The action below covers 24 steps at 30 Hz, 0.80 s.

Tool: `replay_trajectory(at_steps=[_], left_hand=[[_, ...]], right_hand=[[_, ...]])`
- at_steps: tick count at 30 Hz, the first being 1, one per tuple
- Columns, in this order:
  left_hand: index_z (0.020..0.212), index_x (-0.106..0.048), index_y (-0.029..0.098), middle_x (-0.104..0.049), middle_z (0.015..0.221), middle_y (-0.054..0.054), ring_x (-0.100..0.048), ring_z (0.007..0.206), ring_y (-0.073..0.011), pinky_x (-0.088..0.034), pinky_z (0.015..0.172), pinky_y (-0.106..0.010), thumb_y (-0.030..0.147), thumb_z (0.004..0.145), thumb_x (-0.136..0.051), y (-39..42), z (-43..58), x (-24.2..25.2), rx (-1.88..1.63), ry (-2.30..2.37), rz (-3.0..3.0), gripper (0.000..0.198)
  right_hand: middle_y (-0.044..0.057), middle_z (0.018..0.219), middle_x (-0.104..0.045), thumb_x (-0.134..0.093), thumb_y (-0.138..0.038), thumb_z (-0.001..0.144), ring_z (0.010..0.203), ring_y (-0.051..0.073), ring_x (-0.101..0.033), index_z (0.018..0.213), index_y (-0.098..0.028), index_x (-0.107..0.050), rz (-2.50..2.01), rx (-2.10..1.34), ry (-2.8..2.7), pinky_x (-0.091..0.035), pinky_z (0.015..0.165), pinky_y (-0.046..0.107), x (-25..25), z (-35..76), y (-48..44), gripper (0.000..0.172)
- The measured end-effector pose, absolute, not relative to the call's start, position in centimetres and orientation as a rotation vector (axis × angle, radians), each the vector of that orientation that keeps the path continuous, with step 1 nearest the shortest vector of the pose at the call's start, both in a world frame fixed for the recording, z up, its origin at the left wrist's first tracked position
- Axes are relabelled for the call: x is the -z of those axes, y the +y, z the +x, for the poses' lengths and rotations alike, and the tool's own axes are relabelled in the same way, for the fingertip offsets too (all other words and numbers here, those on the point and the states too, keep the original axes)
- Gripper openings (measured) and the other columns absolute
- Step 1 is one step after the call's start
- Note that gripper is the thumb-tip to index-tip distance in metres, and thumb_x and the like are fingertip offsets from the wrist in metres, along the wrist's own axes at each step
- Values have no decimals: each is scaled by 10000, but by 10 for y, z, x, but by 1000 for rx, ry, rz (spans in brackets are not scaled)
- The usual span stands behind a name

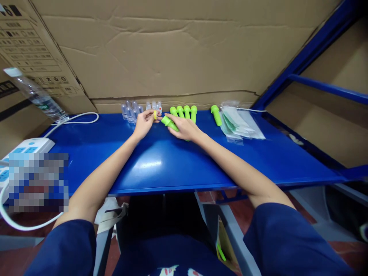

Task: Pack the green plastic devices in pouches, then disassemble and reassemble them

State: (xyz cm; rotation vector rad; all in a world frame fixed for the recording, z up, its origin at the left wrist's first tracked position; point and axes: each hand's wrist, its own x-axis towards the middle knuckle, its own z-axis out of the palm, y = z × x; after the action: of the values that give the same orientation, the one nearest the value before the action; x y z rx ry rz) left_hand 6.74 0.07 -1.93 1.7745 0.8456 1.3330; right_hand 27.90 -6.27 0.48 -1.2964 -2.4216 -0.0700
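My left hand point(145, 123) pinches a small yellow ring-like piece point(155, 114) between thumb and fingers. Just to its right, my right hand point(185, 128) is closed around a bright green flashlight-shaped tube point(169, 123), tilted with its wider end toward my left hand. Behind the right hand, several similar green tubes point(186, 110) lie in a row, partly covered by the fingers. Beyond my left hand stands a group of small clear plastic domed pieces point(131, 112). Next to them are a few smaller clear pieces point(153, 105), one with a red dot.
One more green tube point(216, 115) lies beside clear plastic bags with white and green contents point(240, 122). A water bottle point(40, 97) leans at the far left, above a white power strip point(31, 147) with its cable. Cardboard point(178, 53) walls the back of the blue table point(172, 168).
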Motion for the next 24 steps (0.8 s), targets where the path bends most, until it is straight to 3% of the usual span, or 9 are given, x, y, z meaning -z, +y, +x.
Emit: replay_trajectory(at_steps=[6, 11, 17, 21, 24], left_hand=[[1025, -787, 91, -794, 1021, -153, -751, 896, -246, -617, 857, -376, 614, 820, -716, 0, 68, 23, -1228, 893, 1850, 567], [1127, -763, 92, -802, 1000, -139, -765, 935, -239, -611, 917, -383, 409, 816, -765, -1, 68, 26, -1217, 877, 1872, 444], [999, -809, 115, -800, 1055, -142, -778, 969, -260, -610, 923, -384, 228, 846, -703, -10, 71, 19, -1310, 947, 1994, 219], [1064, -816, 173, -786, 1112, -84, -779, 964, -250, -602, 907, -368, 156, 873, -605, -17, 72, 15, -1271, 998, 2220, 285], [1124, -802, 177, -771, 1166, -79, -768, 1029, -249, -588, 936, -355, 112, 868, -554, -20, 71, 13, -1259, 947, 2316, 362]], right_hand=[[150, 1408, -629, -445, -321, 991, 1204, 370, -636, 1637, -216, -298, -1317, 95, -2467, -541, 948, 528, -3, 282, -64, 670], [173, 1302, -672, -430, -343, 1001, 1130, 390, -658, 1644, -214, -293, -1326, 120, -2527, -543, 907, 531, 2, 280, -67, 671], [169, 1294, -678, -417, -305, 1003, 1149, 382, -658, 1666, -210, -217, -1310, 128, -2521, -538, 932, 528, 4, 278, -68, 700], [168, 1377, -647, -441, -315, 983, 1148, 392, -666, 1673, -217, -176, -1309, 85, -2477, -551, 912, 532, 2, 278, -69, 746], [167, 1327, -675, -451, -300, 964, 1078, 377, -700, 1678, -199, -129, -1331, 39, -2423, -561, 890, 514, 1, 279, -70, 790]])
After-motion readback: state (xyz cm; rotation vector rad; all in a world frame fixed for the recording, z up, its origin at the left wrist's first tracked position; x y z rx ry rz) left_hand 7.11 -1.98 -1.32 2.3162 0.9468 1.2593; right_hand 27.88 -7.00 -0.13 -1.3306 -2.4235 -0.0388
